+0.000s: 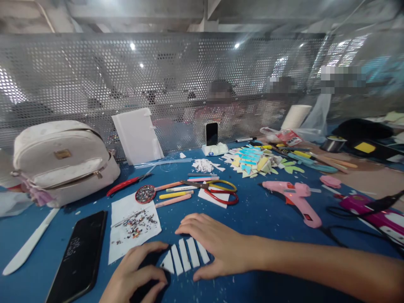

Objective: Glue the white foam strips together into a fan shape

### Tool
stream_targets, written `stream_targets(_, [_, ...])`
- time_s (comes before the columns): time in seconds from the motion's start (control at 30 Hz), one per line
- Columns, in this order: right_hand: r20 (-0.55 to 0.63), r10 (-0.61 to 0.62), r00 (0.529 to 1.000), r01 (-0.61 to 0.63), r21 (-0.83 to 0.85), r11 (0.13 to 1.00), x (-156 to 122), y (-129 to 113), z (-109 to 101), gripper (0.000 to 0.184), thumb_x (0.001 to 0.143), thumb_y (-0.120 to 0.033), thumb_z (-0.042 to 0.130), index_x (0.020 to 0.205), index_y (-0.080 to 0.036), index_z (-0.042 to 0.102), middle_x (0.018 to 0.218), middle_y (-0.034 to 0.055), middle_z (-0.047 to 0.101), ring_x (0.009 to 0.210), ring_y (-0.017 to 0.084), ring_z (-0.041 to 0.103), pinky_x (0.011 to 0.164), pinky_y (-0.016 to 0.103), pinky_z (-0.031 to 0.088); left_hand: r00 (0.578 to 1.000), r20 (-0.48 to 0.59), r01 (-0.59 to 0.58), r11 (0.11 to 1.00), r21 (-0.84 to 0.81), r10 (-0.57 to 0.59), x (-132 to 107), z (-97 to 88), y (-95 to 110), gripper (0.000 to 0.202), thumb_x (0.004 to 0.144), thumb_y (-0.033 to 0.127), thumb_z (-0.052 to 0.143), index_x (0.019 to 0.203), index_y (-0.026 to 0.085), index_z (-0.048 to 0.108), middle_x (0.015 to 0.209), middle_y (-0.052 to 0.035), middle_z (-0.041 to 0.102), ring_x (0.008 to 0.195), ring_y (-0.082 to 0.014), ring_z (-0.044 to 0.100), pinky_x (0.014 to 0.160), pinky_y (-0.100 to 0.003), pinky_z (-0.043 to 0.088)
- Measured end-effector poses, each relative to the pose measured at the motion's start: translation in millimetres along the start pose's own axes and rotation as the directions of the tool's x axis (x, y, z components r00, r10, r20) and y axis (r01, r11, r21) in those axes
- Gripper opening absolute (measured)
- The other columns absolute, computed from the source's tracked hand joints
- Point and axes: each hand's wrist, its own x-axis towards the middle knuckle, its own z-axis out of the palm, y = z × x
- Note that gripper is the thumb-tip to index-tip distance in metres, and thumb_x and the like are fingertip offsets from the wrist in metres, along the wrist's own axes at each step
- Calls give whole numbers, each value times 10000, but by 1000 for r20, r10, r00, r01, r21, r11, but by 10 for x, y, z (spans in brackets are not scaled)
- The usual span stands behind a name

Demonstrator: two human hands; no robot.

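Several white foam strips [184,256] lie side by side on the blue table [268,214] near the front edge. My right hand [217,242] lies flat over their right side, fingers stretched out and touching them. My left hand [139,273] curls around a dark object [148,286] just left of the strips, thumb and fingers wrapped on it; what it is I cannot make out.
A black phone [78,256] and white paper with glitter bits [134,227] lie left. Scissors [217,189], pens, a pink glue gun [296,200], coloured foam scraps [252,162] and a white backpack [61,162] sit farther back. A perforated metal screen stands behind; people sit beyond it.
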Motion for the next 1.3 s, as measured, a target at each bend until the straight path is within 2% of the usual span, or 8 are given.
stream_targets(0.23, [10,-10,1000,10,-26,1000,-6,-16,-10,688,839,-504,690,1369,-117,481,1284,164,552,1221,284,461,1042,429,380,1000,-23,9,999,-50,-10,20,20,46,179,937,289,587,826,283,727,1232,-43,679,1116,-188,667,934,-252,552])
stream_targets(0.47, [17,-21,1000,22,-30,999,-1,-15,-16,617,879,-494,646,1351,-125,497,1249,160,568,1174,282,480,1004,431,400,999,-36,-7,998,-55,5,31,21,58,183,937,260,577,830,300,719,1214,-29,678,1092,-179,671,910,-252,560])
stream_targets(1.3, [4,-18,1000,18,-6,1000,4,-24,-13,610,867,-501,653,1333,-132,517,1237,155,582,1156,286,492,991,433,409,999,-6,-43,996,-79,43,61,59,73,179,923,174,563,863,269,702,1195,-54,678,1091,-184,660,916,-251,548])
